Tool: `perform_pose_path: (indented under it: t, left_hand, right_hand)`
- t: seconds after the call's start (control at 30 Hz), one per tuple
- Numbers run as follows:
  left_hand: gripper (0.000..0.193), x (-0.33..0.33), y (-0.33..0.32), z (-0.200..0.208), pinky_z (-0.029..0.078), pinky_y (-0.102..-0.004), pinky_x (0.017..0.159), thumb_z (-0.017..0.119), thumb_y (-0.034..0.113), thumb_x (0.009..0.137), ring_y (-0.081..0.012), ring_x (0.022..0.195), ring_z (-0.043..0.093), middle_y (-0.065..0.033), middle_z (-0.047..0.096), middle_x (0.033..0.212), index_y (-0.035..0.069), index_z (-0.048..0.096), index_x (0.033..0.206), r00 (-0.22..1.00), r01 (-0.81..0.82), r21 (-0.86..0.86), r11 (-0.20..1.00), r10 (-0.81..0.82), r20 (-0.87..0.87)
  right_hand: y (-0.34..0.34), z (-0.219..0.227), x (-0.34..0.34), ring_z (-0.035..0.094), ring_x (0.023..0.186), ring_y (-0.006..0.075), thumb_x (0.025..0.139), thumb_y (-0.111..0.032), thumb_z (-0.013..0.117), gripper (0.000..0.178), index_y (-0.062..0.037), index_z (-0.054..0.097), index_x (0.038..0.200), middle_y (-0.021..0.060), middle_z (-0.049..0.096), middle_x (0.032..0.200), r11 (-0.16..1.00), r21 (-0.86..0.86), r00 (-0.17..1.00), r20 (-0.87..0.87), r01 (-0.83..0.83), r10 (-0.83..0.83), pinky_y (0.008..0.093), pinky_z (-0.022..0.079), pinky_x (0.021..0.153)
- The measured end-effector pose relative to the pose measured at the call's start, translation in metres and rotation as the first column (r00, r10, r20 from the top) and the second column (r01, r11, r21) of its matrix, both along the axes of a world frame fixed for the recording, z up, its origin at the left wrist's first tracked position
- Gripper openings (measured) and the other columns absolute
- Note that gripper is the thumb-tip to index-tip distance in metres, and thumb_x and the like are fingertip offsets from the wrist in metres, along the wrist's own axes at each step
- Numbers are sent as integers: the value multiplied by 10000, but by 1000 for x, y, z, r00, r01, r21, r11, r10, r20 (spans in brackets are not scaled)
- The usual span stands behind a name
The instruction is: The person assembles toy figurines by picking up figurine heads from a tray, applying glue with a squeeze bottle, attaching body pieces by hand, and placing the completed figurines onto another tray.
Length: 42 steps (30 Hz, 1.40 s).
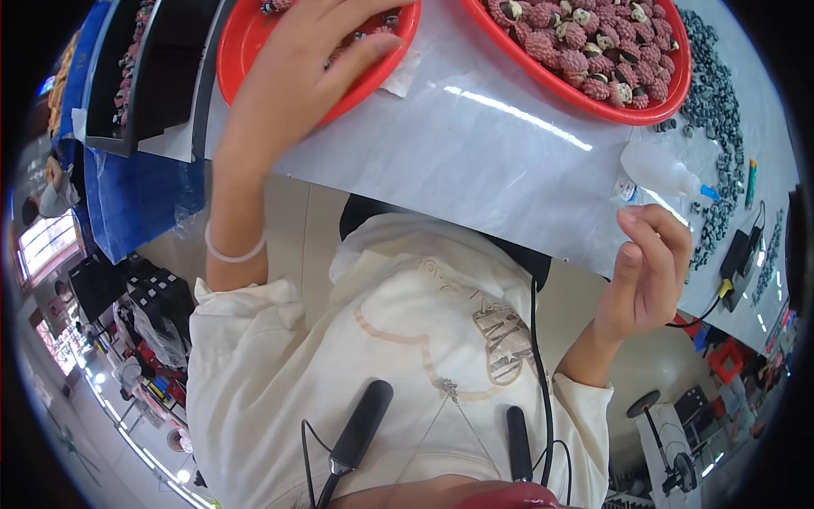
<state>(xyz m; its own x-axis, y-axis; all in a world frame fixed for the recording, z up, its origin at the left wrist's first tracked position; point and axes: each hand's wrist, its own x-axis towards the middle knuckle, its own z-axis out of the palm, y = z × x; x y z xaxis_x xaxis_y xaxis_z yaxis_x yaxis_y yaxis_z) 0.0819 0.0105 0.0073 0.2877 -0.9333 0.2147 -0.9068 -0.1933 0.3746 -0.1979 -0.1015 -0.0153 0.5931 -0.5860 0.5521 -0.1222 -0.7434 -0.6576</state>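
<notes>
My left hand (292, 76) reaches over a red plastic basin (231, 55) at the top left. Its thumb and fingers are stretched apart, with some fingertips cut off by the upper edge. A few small pinkish, bumpy pieces (275, 5) lie in that basin, partly hidden by the hand. My right hand (649, 271) is raised near the table's front edge, palm turned inward, fingers loosely bent and thumb apart, with nothing seen in it. Just beyond it lies a translucent white squeeze bottle (660, 170) with a blue tip.
Another red basin (585, 106) is heaped with pink bumpy pieces (593, 47), some showing cream and black parts. Many small dark pieces (716, 102) are spread along the table's right side, near a green pen-like stick (751, 183) and a black cabled device (740, 254). Black trays (174, 76) stand at left.
</notes>
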Motion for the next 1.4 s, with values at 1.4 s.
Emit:
perform_pose_path:
  t: [1.4]
  left_hand:
    - [220, -35, -80, 30, 419, -306, 802, 603, 105, 778, -244, 902, 538, -147, 532, 947, -14, 539, 952, 898, 260, 51, 964, -223, -379]
  right_hand:
    - [-38, -13, 0, 557, 889, 148, 778, -12, 609, 279, 12, 562, 1051, 102, 616, 989, 888, 425, 982, -14, 176, -188, 278, 434, 805]
